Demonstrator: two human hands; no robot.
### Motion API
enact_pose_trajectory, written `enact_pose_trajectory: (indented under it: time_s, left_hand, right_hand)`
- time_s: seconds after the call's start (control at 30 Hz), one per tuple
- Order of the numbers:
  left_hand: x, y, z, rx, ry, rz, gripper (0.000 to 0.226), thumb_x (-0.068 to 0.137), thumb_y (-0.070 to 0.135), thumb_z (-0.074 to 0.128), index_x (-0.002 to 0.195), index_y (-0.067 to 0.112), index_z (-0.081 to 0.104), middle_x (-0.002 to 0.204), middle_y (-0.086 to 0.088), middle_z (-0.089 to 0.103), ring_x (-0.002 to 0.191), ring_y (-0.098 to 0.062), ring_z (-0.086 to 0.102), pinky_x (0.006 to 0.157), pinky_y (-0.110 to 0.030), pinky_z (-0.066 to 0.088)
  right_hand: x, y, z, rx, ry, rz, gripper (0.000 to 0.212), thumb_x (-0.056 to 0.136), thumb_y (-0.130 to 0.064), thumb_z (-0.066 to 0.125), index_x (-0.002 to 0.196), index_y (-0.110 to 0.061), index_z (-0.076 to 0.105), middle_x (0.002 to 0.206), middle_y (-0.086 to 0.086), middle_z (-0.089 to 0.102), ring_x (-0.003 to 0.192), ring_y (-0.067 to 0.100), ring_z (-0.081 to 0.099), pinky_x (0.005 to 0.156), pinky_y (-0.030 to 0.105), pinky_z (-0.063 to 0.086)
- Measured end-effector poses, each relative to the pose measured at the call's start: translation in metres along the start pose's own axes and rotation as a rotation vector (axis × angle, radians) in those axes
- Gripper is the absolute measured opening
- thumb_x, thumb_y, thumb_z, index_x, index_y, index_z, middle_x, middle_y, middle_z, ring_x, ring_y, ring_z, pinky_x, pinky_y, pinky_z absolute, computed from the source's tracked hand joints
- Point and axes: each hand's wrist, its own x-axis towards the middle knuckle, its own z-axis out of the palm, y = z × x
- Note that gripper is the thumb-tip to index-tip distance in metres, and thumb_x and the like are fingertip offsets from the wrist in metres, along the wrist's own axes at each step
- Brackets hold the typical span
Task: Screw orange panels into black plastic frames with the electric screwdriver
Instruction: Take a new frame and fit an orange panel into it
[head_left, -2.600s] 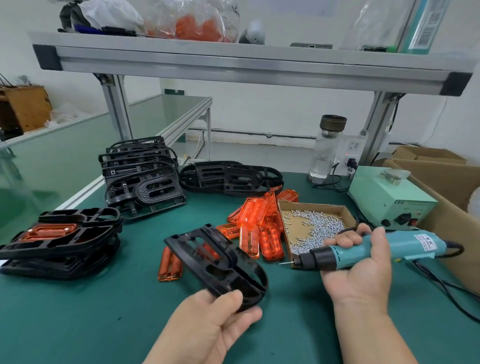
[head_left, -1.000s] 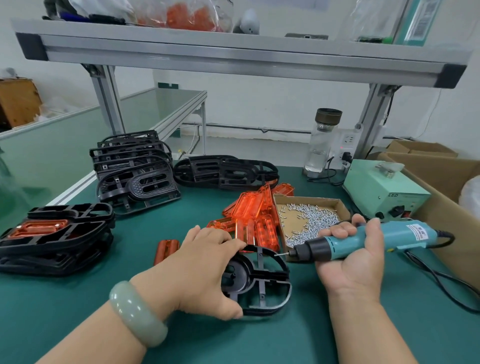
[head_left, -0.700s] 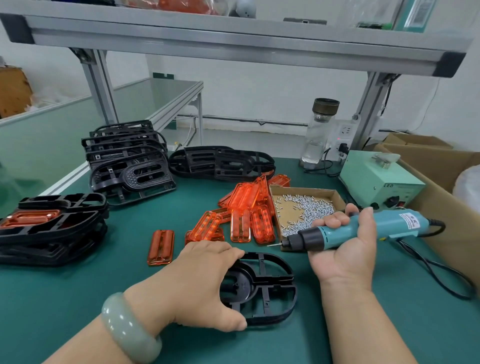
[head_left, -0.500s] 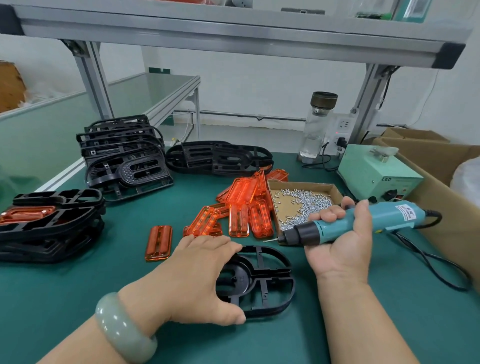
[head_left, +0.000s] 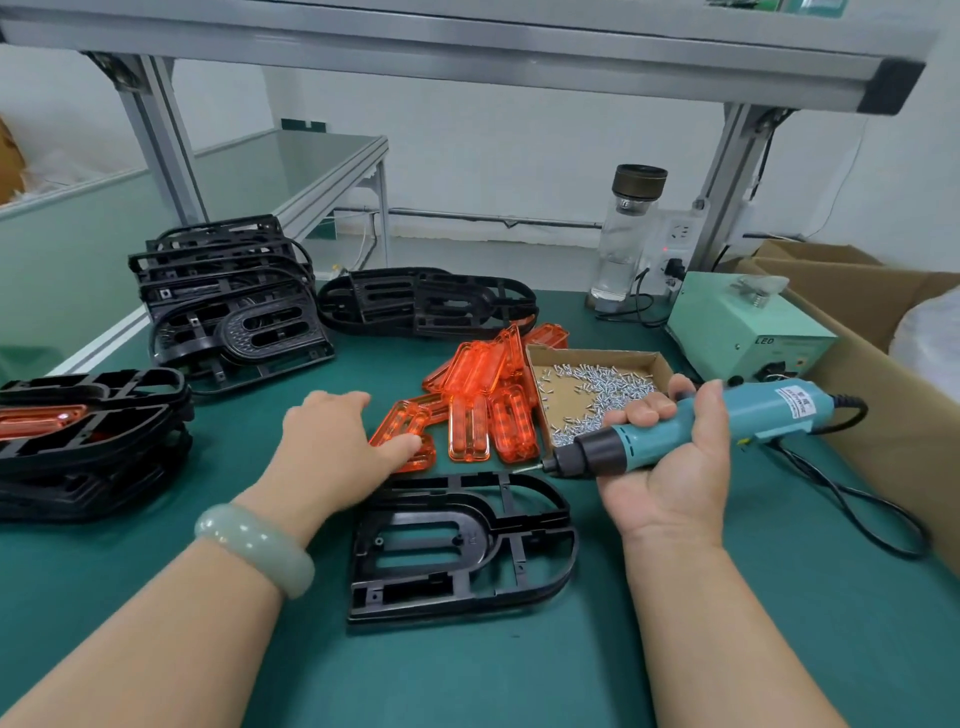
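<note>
Reaching forward, your left hand (head_left: 332, 441) lay open, thumb touching the nearest orange panel (head_left: 405, 423), just beyond the black frame (head_left: 457, 545) flat on the counter (head_left: 727, 649); your right hand (head_left: 670, 467) gripped the electric screwdriver (head_left: 753, 415).

Green bench (head_left: 727, 649), rear right: clear glass bottle (head_left: 626, 244), dark cap, upright. Just beside it, on post: white socket strip (head_left: 675, 241), black plug in. Nearer, right of bottle: mint-green control box (head_left: 737, 332) marked LED, dark knob on front face. Right edge: open cardboard carton (head_left: 857, 291), white bag (head_left: 930, 343) inside. Overhead: aluminium-profile shelf (head_left: 467, 57) on slanted posts. Far left: second bench (head_left: 291, 171), pale green top.
</note>
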Motion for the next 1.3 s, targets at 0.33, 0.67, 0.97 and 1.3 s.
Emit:
enact_pose_trajectory:
  time_s: [0.33, 0.67, 0.97, 1.3]
  left_hand:
    - [0.001, 0.007, 0.006, -0.052, 0.017, 0.115, 0.021, 0.077, 0.040, 0.068, 0.088, 0.022, 0.069, 0.075, -0.003, 0.065, 0.073, -0.024, 0.060, 0.071, -0.035, 0.051]
    - [-0.014, 0.000, 0.005, -0.659, 0.189, 0.090, 0.038, 0.076, 0.010, 0.075, 0.104, 0.034, 0.064, 0.076, 0.019, 0.067, 0.068, 0.009, 0.060, 0.063, 0.000, 0.039]
    - [-0.046, 0.010, -0.010, -1.157, -0.217, 0.167, 0.053, 0.054, 0.022, 0.078, 0.106, 0.022, 0.067, 0.093, -0.001, 0.074, 0.077, -0.008, 0.066, 0.072, -0.018, 0.050]
    - [-0.061, 0.015, -0.020, -1.098, -0.255, 0.223, 0.053, 0.048, 0.031, 0.078, 0.100, 0.030, 0.069, 0.093, 0.004, 0.075, 0.081, -0.008, 0.068, 0.071, -0.013, 0.050]
  right_hand:
    - [0.001, -0.001, -0.001, 0.014, 0.004, -0.005, 0.020, 0.082, -0.041, 0.061, 0.084, -0.023, 0.053, 0.058, -0.012, 0.045, 0.047, 0.004, 0.045, 0.056, 0.019, 0.045]
    - [0.000, -0.001, 0.000, 0.016, 0.008, 0.006, 0.020, 0.094, -0.040, 0.052, 0.085, -0.023, 0.052, 0.058, -0.012, 0.044, 0.047, 0.004, 0.045, 0.055, 0.019, 0.045]
    - [0.000, -0.001, -0.001, 0.006, 0.003, 0.003, 0.022, 0.095, -0.042, 0.051, 0.084, -0.023, 0.052, 0.058, -0.012, 0.044, 0.047, 0.004, 0.045, 0.056, 0.019, 0.045]
    - [0.000, -0.001, -0.001, -0.003, 0.013, -0.002, 0.023, 0.094, -0.043, 0.052, 0.084, -0.022, 0.052, 0.057, -0.012, 0.044, 0.047, 0.004, 0.045, 0.057, 0.020, 0.045]
